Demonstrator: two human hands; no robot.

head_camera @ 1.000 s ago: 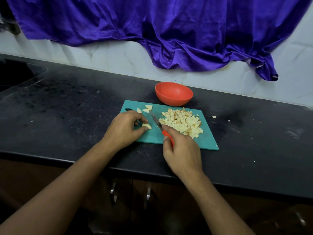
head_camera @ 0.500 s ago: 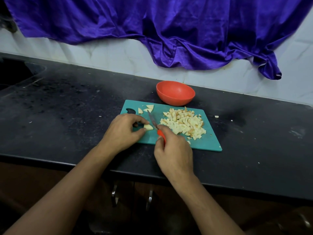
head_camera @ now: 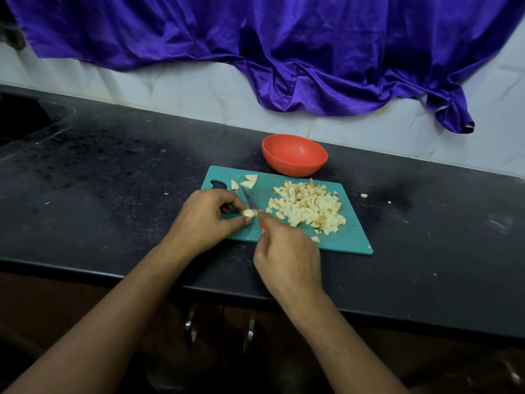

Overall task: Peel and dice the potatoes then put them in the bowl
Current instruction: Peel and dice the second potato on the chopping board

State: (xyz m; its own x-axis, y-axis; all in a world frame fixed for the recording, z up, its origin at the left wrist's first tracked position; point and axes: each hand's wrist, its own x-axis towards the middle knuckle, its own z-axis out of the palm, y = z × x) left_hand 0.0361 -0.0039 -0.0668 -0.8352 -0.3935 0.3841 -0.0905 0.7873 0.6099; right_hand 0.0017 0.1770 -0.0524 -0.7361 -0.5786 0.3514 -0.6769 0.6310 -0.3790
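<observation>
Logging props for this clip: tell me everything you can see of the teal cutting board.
The teal rectangular plastic-looking cutting board lies flat on the black stone countertop, skewed, with rounded corners and a handle hole at its far left corner. A pile of diced potato covers its right half; three larger potato pieces sit near the hole. The left hand overlaps its left edge, the right hand its near edge. An orange-red round bowl stands just behind it.

left hand (head_camera: 203, 220): bare, thumbnail cut short; left forearm (head_camera: 113, 317): bare on all its visible length, slim | right hand (head_camera: 287, 263): bare, knuckles showing on its back, thumbnail cut short; right forearm (head_camera: 341, 345): bare on all its visible length, slim
</observation>
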